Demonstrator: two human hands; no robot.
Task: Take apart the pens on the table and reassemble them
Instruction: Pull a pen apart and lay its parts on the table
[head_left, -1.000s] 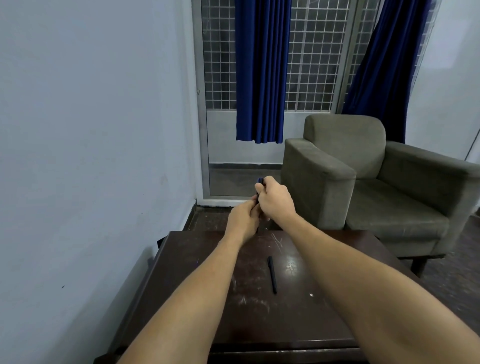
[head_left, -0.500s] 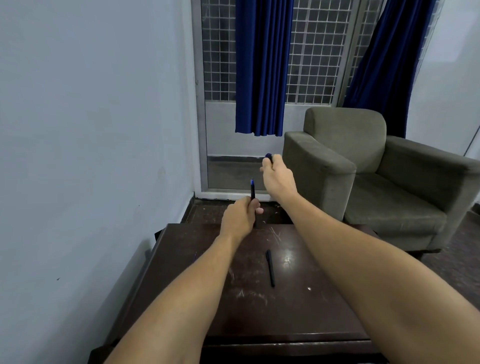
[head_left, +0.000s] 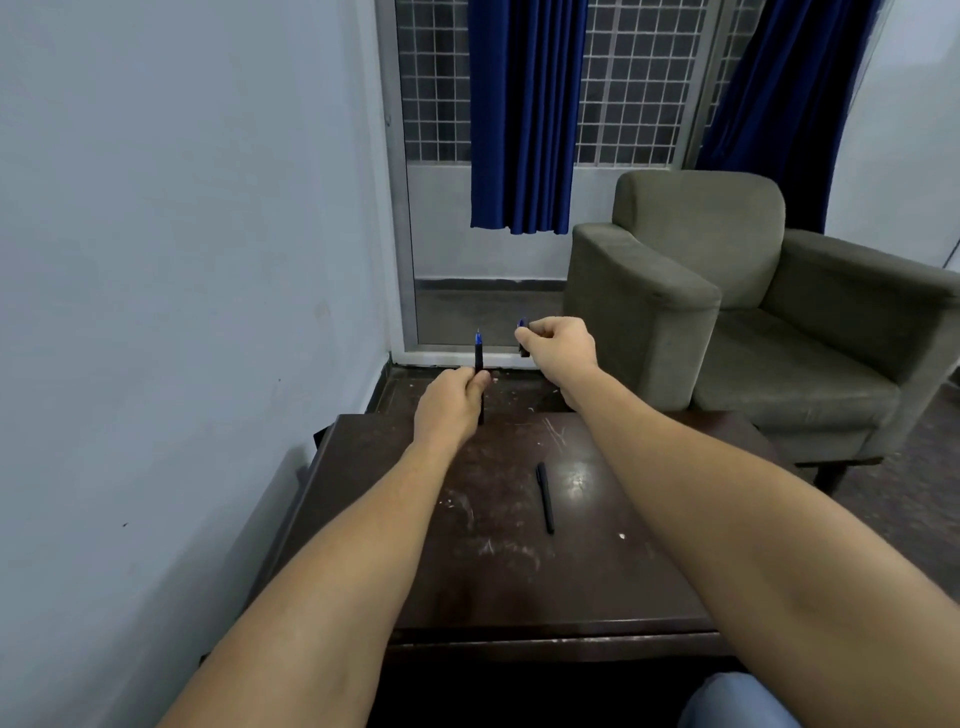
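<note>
Separation is done: a second ago both hands were bunched together on one pen, and now they stand apart. The left hand (head_left: 452, 400) has its fingers curled round the pen barrel (head_left: 478, 358), holding it upright above the far edge of the tabletop (head_left: 467, 571) with the blue tip exposed at the top. The right hand (head_left: 558, 345) has swung out to the right and come down level with the tip, pinching the cap (head_left: 521, 327), which is mostly hidden by the fingers. A second pen (head_left: 544, 498) lies untouched on the tabletop between the forearms, still capped as far as I can tell. The first pen's disassembly has evidently begun; whether the barrel comes apart further cannot be judged from here.
</note>
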